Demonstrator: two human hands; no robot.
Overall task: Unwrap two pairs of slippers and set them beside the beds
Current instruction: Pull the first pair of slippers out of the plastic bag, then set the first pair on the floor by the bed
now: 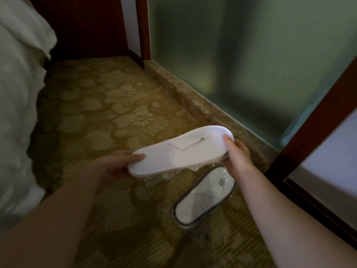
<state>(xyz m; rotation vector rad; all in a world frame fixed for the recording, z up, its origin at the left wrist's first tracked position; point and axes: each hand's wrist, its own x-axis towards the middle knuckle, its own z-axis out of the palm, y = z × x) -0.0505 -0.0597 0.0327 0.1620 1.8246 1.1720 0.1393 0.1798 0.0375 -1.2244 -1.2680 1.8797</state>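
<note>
Low in the frame, right of centre, the wrapped pair (204,198) lies on the carpet (96,113), nearer your right hand (236,156). Above it, your left hand (116,164) and right hand clasp the ends of the unwrapped slippers (179,150); their long axis runs lower left to upper right. The bed (17,113) fills the left edge, the glass wall (251,55) the upper right.

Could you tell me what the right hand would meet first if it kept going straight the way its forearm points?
The right hand points up and left, so it would press into the white slipper it already holds; beyond lies carpet, though depth is unclear.
</note>
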